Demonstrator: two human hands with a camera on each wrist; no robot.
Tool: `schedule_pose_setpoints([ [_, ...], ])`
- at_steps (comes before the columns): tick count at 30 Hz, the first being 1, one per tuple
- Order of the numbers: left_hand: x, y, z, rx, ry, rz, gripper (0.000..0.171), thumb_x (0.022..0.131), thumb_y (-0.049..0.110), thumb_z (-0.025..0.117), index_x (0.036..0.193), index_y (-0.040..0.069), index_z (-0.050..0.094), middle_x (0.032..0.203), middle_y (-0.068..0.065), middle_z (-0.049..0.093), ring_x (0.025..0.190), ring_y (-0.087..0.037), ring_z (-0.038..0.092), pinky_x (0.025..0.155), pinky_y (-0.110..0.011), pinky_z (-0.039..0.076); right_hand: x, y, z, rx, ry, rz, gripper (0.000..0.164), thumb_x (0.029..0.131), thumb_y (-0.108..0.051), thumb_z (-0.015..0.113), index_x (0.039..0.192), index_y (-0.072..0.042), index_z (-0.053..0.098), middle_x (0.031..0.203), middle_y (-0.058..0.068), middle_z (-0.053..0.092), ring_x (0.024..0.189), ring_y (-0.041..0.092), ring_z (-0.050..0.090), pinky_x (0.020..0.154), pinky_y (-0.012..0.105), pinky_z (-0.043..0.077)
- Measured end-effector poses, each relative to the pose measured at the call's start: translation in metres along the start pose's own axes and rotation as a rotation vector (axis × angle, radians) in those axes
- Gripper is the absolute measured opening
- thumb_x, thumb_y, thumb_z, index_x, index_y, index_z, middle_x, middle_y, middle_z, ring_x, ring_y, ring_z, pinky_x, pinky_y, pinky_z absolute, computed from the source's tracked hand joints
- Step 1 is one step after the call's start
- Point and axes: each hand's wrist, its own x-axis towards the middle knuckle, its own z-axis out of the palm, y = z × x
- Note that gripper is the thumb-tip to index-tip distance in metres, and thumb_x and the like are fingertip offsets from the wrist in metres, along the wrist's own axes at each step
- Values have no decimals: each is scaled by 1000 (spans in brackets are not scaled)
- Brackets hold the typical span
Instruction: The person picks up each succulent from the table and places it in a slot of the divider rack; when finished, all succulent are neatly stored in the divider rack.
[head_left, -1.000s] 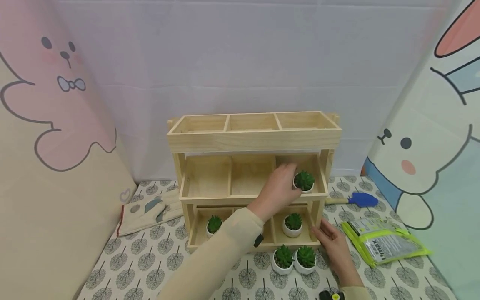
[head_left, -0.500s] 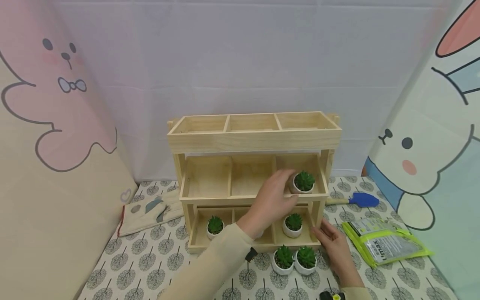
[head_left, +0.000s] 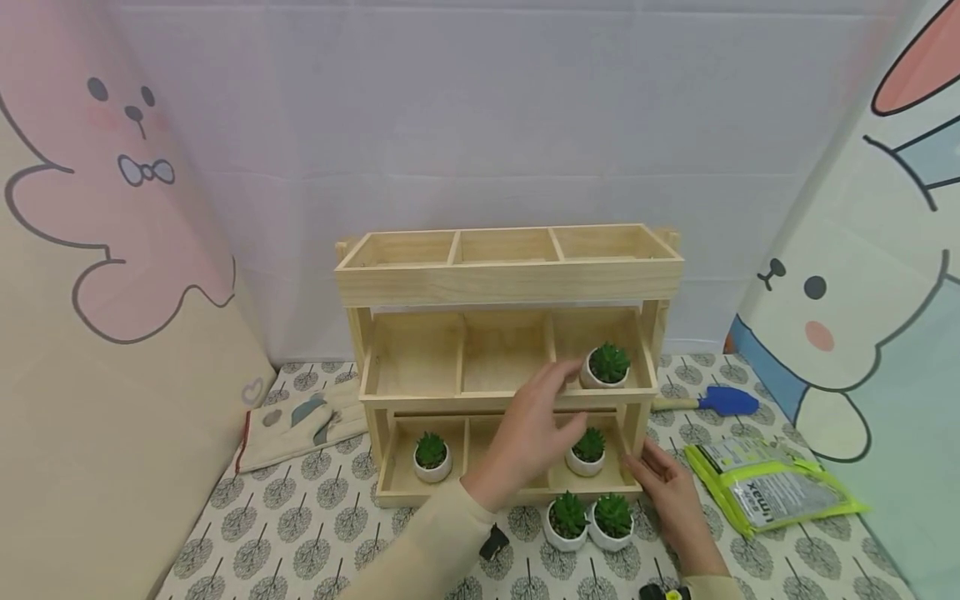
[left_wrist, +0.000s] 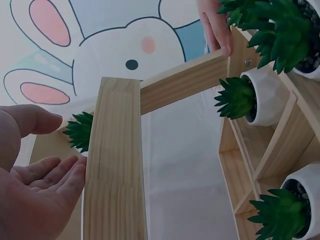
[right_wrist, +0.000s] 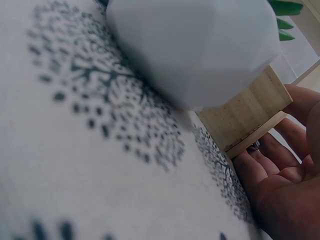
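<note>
My left hand point(head_left: 528, 425) is off the potted succulent point(head_left: 608, 365), its thumb and fingers spread beside the white pot. That pot stands upright in the right compartment of the middle tier of a wooden shelf point(head_left: 510, 283). In the left wrist view my left hand point(left_wrist: 42, 185) is behind a wooden board, with green leaf tips point(left_wrist: 80, 132) close by. At the lower right corner of the shelf, my right hand point(head_left: 671, 492) holds the bottom tier. The right wrist view has the right hand's point(right_wrist: 285, 180) thumb and fingers on either side of the tray's wooden end.
Lower-tier succulents sit at the left point(head_left: 431, 457) and right point(head_left: 587, 452); my left hand and arm hide part of that tier. Two potted succulents point(head_left: 567, 521) stand in front. A glove point(head_left: 300, 425) lies left; a blue trowel point(head_left: 727, 400) and a green-edged bag point(head_left: 768, 483) lie right.
My left hand has let go of the succulent's pot and drawn back down and left, its fingers spreading. The pot stays in the middle tier. My right hand has kept its place.
</note>
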Motion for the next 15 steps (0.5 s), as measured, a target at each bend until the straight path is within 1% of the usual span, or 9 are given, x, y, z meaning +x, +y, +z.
schedule_pose_setpoints([
  [6,-13,0,1,-49,16,-22,58,86,18,67,140,16,44,130,1,54,117,-12,51,99,-25,43,-1,-1,0,3,0,2,71,89,-38,66,149,-22,32,149,8,36,133,25,40,98,35,44],
  [11,-24,-1,2,-53,32,-18,58,85,17,68,139,16,46,135,5,51,121,-12,49,101,-30,42,-1,-2,0,-3,-1,-2,71,89,-38,66,149,-22,32,149,9,35,133,25,40,98,34,43],
  [15,-33,-1,4,-60,36,-17,60,86,17,68,140,19,44,140,6,47,127,-12,45,103,-34,41,-2,-2,-1,4,-13,-9,70,90,-37,65,150,-21,31,150,10,34,133,26,39,99,34,43],
])
